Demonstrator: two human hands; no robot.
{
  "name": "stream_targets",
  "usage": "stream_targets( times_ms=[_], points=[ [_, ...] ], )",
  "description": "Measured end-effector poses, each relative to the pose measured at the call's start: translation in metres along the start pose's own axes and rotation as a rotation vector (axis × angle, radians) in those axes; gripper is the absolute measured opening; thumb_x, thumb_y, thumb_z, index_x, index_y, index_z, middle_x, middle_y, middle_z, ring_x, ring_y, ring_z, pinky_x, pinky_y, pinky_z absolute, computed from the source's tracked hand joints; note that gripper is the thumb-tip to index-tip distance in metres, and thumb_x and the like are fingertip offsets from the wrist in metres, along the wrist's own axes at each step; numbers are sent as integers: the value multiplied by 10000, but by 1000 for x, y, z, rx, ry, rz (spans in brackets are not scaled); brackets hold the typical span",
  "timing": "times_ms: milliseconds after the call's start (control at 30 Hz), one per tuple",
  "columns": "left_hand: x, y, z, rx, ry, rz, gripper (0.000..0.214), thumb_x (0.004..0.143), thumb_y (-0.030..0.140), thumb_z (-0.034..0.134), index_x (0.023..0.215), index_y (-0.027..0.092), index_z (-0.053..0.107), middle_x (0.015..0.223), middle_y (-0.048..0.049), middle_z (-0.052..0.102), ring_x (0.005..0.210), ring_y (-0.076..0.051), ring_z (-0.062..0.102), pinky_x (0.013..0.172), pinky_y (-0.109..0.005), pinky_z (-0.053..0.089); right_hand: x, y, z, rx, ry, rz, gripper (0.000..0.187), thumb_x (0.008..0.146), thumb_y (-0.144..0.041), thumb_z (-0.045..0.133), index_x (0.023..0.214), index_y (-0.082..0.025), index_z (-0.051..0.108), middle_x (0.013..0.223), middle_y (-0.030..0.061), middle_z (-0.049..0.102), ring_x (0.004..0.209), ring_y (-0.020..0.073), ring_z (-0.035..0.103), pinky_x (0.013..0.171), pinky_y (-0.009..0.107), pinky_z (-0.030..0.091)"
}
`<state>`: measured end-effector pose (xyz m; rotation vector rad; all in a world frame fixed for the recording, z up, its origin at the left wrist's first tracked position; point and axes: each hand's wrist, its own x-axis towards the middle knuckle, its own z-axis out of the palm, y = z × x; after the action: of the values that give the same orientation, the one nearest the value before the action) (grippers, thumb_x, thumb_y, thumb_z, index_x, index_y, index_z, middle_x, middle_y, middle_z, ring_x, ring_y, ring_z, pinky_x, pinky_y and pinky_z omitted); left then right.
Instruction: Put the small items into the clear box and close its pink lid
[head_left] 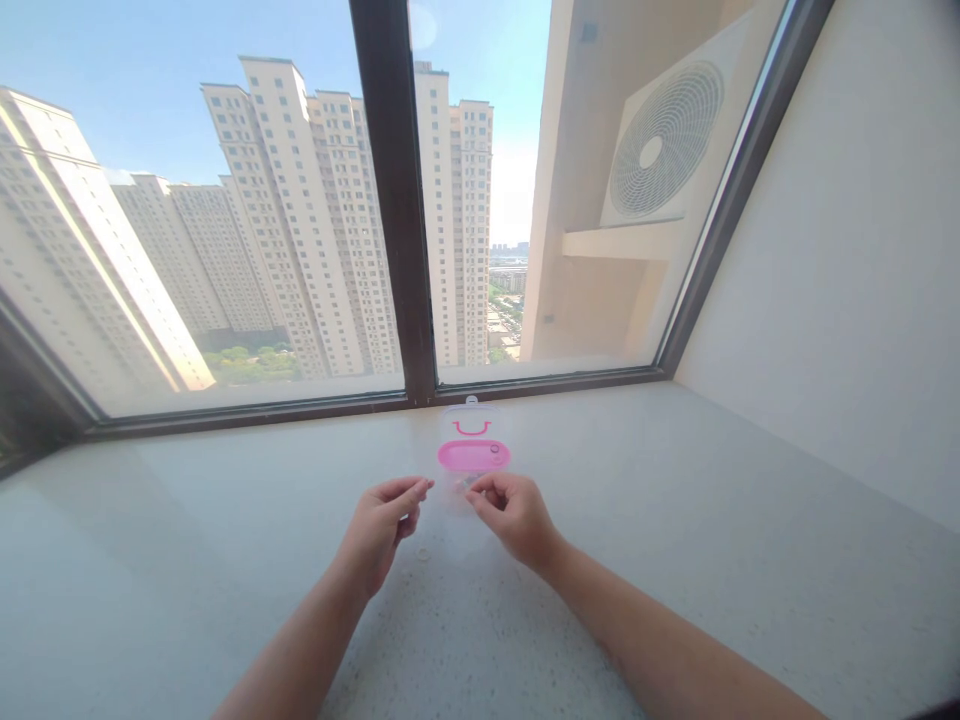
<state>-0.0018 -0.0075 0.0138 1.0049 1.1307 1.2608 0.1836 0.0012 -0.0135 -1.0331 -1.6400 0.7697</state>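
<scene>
My left hand [391, 515] is closed in a pinch, thumb against forefinger. Whatever its fingertips hold, if anything, is too small to make out. Opposite it, a short gap away, my right hand [510, 508] is also pinched, and a faint, clear, glinting bit shows by its fingertips. Just beyond the hands lies a pink oval tray [465, 457] with a small dark ring-shaped piece [494, 449] at its right end. Behind the tray stands a clear lid-like piece with a pink curved handle [472, 431]. A small pale piece [424, 555] lies on the sill below my left hand.
A wide pale speckled sill [225, 560] spreads under both arms. Dark window frames [397, 200] with glass close off the far side, tall buildings beyond. A white wall [840, 250] rises on the right. An air-conditioner unit [664, 145] sits outside the glass.
</scene>
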Motion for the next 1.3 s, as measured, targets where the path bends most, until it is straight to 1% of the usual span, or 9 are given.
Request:
stream_targets(
  times_ms=[100,200,333,500,667,867,1100,1300],
  points=[
    [-1,0,0,-1,-12,-24,339,576,381,784,756,101,723,601,18,493,491,-60,360,470,-213,237,1,-1,-3,-5,71,0,233,784,-336,577,717,-127,654,512,-48,384,482,88,321,473,216,296],
    [0,-2,-1,-8,-28,-35,329,577,373,793,748,101,722,583,26,481,492,-57,348,471,-210,230,2,0,-4,-22,106,-7,233,782,-335,583,718,-126,661,509,-44,395,488,92,339,483,219,310],
    [1,-4,-4,-30,-48,-18,301,574,338,804,730,94,724,544,30,464,494,-57,324,469,-211,214,1,1,-2,-6,76,5,236,783,-339,586,711,-123,650,507,-45,397,483,90,335,475,219,304],
    [2,-5,-6,-67,-31,-7,268,568,313,814,701,99,723,550,23,480,501,-57,331,474,-212,223,1,1,1,29,39,21,228,774,-341,595,714,-125,637,504,-51,393,475,85,326,467,214,298],
    [2,-4,-6,-71,-28,0,277,568,328,814,704,103,727,552,24,487,497,-56,333,474,-214,222,2,0,-1,37,55,28,225,775,-335,594,707,-124,637,505,-52,386,473,83,320,462,214,291],
    [2,-4,-7,-58,-75,-6,244,581,328,807,617,115,693,574,17,509,494,-52,322,482,-218,215,1,-3,-1,30,61,16,212,775,-321,601,729,-120,651,510,-58,369,481,84,316,474,214,294],
    [1,-5,-5,-49,-110,4,242,603,328,797,614,112,690,555,27,469,491,-48,308,480,-212,192,1,1,0,22,51,11,213,787,-316,594,734,-118,651,512,-54,372,482,85,321,477,218,287],
    [2,-6,-3,-31,-124,-20,262,606,332,796,677,99,699,524,35,441,498,-55,322,477,-208,190,0,1,0,19,35,7,207,788,-310,590,742,-118,650,507,-58,366,478,84,312,476,219,278]
  ],
)
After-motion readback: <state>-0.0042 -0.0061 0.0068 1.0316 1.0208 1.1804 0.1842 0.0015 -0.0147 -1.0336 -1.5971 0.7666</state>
